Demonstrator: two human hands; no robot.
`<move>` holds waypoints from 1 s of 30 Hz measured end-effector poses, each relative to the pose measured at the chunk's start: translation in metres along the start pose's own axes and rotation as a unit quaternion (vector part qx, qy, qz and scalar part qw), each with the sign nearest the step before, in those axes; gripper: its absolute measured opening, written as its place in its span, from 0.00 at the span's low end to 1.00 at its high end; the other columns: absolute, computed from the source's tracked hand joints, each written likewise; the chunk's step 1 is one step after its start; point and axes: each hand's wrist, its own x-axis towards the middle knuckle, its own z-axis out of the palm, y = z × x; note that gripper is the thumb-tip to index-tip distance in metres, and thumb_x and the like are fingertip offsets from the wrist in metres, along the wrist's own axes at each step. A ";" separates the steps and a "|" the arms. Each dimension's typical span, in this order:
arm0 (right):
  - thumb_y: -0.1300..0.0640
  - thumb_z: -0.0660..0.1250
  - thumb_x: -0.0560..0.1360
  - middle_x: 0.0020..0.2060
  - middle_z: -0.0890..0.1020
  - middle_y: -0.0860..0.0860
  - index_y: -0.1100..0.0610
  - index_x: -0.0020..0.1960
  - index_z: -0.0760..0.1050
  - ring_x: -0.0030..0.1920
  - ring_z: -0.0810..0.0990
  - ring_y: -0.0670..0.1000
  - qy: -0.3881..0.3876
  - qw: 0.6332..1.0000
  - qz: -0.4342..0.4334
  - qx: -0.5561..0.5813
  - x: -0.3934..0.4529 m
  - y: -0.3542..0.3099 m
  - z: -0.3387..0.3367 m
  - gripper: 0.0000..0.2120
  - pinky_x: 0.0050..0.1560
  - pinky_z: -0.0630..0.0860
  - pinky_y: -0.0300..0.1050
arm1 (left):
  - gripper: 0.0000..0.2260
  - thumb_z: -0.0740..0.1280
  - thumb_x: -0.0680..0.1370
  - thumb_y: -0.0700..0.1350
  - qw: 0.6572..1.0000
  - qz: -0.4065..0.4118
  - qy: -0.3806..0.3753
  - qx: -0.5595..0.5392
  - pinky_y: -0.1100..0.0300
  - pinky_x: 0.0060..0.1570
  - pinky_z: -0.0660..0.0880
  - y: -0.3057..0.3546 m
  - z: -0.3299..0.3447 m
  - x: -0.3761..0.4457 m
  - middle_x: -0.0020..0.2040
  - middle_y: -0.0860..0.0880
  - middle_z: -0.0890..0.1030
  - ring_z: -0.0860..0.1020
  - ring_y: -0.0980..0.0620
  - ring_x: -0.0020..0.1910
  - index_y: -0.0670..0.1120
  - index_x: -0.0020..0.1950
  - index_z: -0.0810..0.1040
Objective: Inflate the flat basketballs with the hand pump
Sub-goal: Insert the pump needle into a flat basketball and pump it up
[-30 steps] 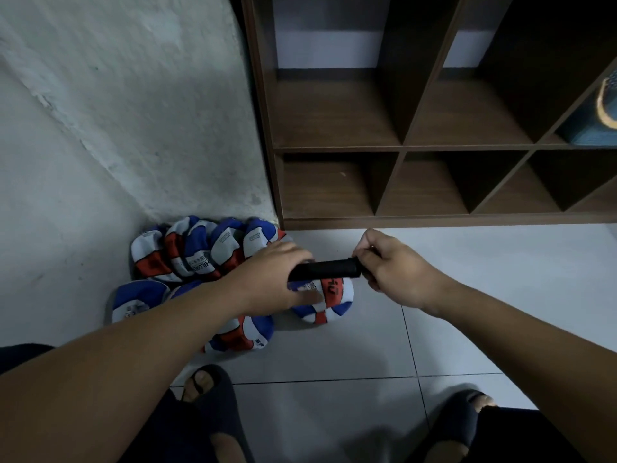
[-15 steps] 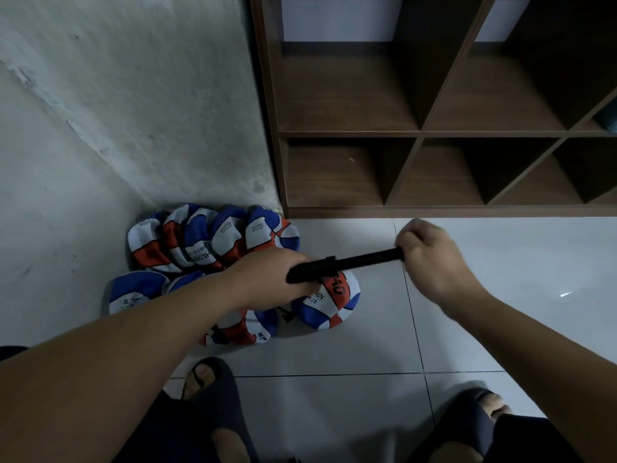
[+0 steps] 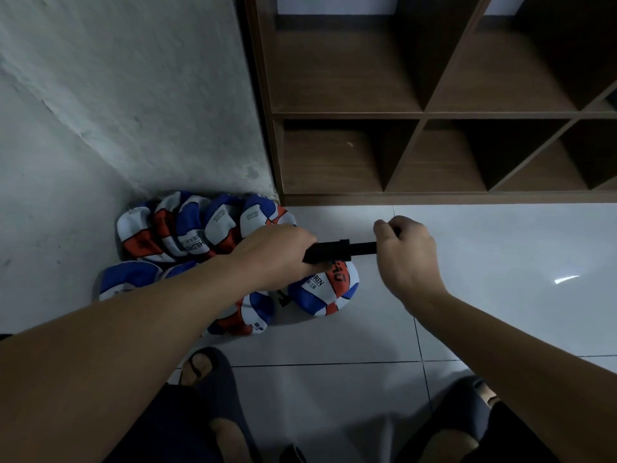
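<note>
Compared with half a second ago, less of the thin rod shows between the two hands: the right hand (image 3: pixel 405 253) has pushed the handle back toward the barrel of the black hand pump (image 3: pixel 337 250). It is clenched around the handle end, which its fingers hide. The left hand (image 3: pixel 278 252) grips the barrel, holding the pump roughly level above a flat basketball (image 3: pixel 325 290) in blue, white and orange that lies on the tiled floor (image 3: pixel 334 396). More flat basketballs (image 3: pixel 187 228) are heaped in the corner where the floor meets the grey wall (image 3: pixel 133 95), just left of the brown shelf unit (image 3: pixel 417 111). Two feet in dark slippers (image 3: pixel 213 379) stand at the near edge of the floor
</note>
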 end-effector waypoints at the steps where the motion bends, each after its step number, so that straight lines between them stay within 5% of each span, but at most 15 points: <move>1: 0.53 0.62 0.86 0.33 0.75 0.54 0.58 0.42 0.74 0.32 0.72 0.51 -0.008 1.000 -0.004 0.002 -0.001 -0.001 0.004 0.16 0.32 0.69 0.45 | 0.19 0.65 0.82 0.70 1.000 0.001 0.004 0.005 0.51 0.36 0.79 0.002 0.000 0.001 0.38 0.52 0.81 0.81 0.53 0.36 0.56 0.46 0.78; 7: 0.50 0.61 0.88 0.40 0.80 0.52 0.56 0.54 0.78 0.35 0.75 0.46 -0.090 0.996 -0.021 -0.001 -0.012 -0.002 0.015 0.12 0.25 0.69 0.31 | 0.17 0.65 0.82 0.69 0.999 0.015 0.013 0.041 0.51 0.35 0.80 0.005 0.001 -0.001 0.37 0.53 0.80 0.80 0.54 0.34 0.57 0.47 0.76; 10: 0.44 0.65 0.86 0.35 0.80 0.48 0.52 0.49 0.80 0.32 0.75 0.46 -0.104 0.994 -0.025 -0.008 -0.005 -0.002 0.004 0.14 0.30 0.73 0.40 | 0.16 0.64 0.83 0.69 0.999 0.016 0.038 0.029 0.54 0.32 0.75 0.001 0.000 -0.005 0.37 0.54 0.79 0.79 0.56 0.34 0.58 0.48 0.76; 13: 0.41 0.66 0.84 0.26 0.73 0.45 0.57 0.40 0.75 0.31 0.72 0.51 -0.001 0.999 0.002 0.045 0.016 0.005 -0.027 0.22 0.35 0.72 0.49 | 0.11 0.67 0.83 0.64 0.999 -0.014 0.021 -0.036 0.54 0.36 0.76 -0.009 -0.006 -0.013 0.38 0.54 0.80 0.79 0.57 0.35 0.59 0.48 0.76; 16: 0.44 0.63 0.85 0.28 0.71 0.51 0.61 0.39 0.71 0.31 0.68 0.53 0.053 0.999 -0.003 0.006 0.027 0.007 -0.052 0.24 0.35 0.68 0.48 | 0.09 0.69 0.83 0.59 0.998 -0.025 0.003 -0.062 0.55 0.37 0.75 -0.015 -0.007 -0.019 0.39 0.53 0.80 0.80 0.56 0.37 0.57 0.47 0.75; 21: 0.50 0.62 0.86 0.28 0.67 0.51 0.58 0.37 0.67 0.31 0.65 0.53 0.035 0.999 -0.025 -0.015 0.018 0.009 -0.042 0.21 0.34 0.64 0.48 | 0.15 0.67 0.83 0.64 0.999 -0.038 0.010 -0.034 0.53 0.36 0.77 -0.015 -0.005 -0.019 0.38 0.53 0.81 0.80 0.55 0.36 0.57 0.44 0.76; 26: 0.45 0.59 0.88 0.29 0.70 0.49 0.57 0.38 0.68 0.33 0.68 0.52 -0.015 0.998 -0.032 0.044 0.007 0.006 -0.019 0.24 0.37 0.65 0.48 | 0.16 0.66 0.84 0.64 0.999 -0.042 0.027 0.004 0.57 0.33 0.71 0.003 -0.010 -0.018 0.37 0.52 0.79 0.79 0.55 0.34 0.55 0.44 0.75; 30: 0.40 0.60 0.87 0.32 0.71 0.51 0.58 0.40 0.69 0.34 0.71 0.49 -0.057 0.997 -0.037 0.048 0.000 -0.001 -0.004 0.25 0.38 0.69 0.47 | 0.16 0.64 0.85 0.65 0.998 -0.046 0.038 0.018 0.54 0.34 0.76 0.015 -0.010 -0.016 0.39 0.52 0.79 0.79 0.53 0.35 0.55 0.46 0.76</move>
